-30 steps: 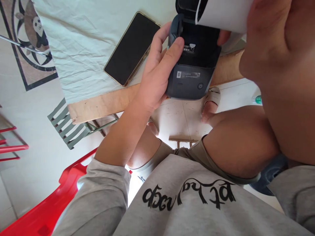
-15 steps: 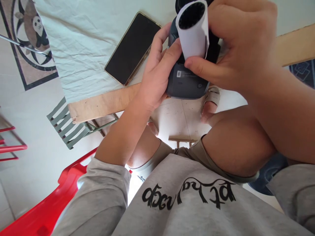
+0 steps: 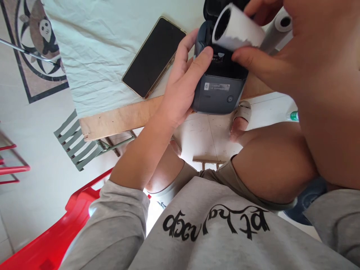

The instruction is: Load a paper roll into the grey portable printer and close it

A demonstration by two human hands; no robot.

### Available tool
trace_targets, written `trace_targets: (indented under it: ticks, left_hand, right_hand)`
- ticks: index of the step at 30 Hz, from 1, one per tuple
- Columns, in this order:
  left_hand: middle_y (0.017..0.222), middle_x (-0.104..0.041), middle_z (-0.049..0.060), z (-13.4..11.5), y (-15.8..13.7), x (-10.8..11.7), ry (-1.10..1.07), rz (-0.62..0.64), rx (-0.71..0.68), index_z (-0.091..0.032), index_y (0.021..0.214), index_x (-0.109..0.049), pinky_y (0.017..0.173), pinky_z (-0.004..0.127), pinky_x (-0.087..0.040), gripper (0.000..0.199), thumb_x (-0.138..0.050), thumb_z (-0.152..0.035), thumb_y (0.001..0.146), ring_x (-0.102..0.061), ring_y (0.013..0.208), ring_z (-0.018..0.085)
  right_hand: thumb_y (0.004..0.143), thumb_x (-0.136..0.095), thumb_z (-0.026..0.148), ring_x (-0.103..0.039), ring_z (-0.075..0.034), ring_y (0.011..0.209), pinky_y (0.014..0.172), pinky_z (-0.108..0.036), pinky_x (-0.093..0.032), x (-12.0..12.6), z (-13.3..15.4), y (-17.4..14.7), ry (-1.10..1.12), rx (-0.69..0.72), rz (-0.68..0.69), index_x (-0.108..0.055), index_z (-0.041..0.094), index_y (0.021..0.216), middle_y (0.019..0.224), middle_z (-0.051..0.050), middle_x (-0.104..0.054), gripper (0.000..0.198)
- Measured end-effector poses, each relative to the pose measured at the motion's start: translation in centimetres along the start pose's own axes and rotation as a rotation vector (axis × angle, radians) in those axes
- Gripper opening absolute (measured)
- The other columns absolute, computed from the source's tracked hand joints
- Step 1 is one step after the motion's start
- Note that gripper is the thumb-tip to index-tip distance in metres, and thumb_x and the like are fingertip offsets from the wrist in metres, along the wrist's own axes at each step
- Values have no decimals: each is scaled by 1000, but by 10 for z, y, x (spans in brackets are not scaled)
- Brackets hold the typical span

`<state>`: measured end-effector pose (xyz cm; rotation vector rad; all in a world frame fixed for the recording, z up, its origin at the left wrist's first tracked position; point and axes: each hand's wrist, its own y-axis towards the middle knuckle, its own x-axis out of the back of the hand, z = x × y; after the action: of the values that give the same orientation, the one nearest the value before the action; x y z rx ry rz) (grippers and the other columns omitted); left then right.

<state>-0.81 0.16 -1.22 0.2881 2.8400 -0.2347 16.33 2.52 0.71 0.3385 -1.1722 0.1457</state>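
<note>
My left hand (image 3: 180,82) grips the left side of a small dark blue label printer (image 3: 221,93), held over the table's front edge with its lid open. My right hand (image 3: 284,56) holds a white paper roll (image 3: 237,32) right above the printer's open compartment, the roll's hollow core facing left. A second white roll (image 3: 277,32) lies on the table behind it, partly hidden by my right hand.
A black phone (image 3: 154,56) lies face up on the white cloth (image 3: 98,48) covering a wooden table (image 3: 118,120). Below are my knees, a sandalled foot (image 3: 242,114), a green slatted chair (image 3: 75,144) and a red plastic chair (image 3: 56,232).
My right hand has turned the paper roll from end-on to lying sideways over the printer's compartment, uncovering the second roll behind. The left hand kept its hold.
</note>
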Motion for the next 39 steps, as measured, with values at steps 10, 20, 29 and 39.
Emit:
trace_targets:
  ticks: [10, 20, 29, 39]
  left_hand:
    - [78, -56, -2, 0, 1, -5, -95, -46, -17, -24, 99, -45, 56, 18, -39, 19, -41, -32, 82, -47, 56, 2]
    - [108, -58, -3, 1, 3, 4, -24, 15, -5, -29, 101, -51, 80, 22, -50, 24, -48, -37, 79, -55, 105, 12]
    - [104, -58, -3, 3, 4, 2, 27, -41, -10, -28, 100, -49, 82, 20, -48, 24, -48, -37, 78, -58, 101, 10]
    - [97, -59, -3, 3, 3, 6, -52, 7, -42, -25, 102, -50, 82, 22, -48, 25, -42, -39, 83, -55, 103, 10]
  right_hand:
    - [68, -29, 65, -33, 6, 96, 92, -16, -19, -3, 9, -1, -61, -77, 47, -54, 26, 97, 93, 5, -45, 54]
    - [71, -37, 45, -10, 11, 70, 78, -4, -14, -3, 24, 6, -70, -219, 69, -46, 35, 102, 98, 9, -46, 35]
    - [72, -30, 29, -33, 8, 81, 94, -18, -33, 1, 32, 19, -17, -286, 111, -47, 33, 103, 102, 10, -48, 36]
    - [78, -22, 40, -20, 14, 69, 78, -5, -18, 19, 30, -17, 27, 13, -59, -47, 26, 107, 71, 3, -42, 40]
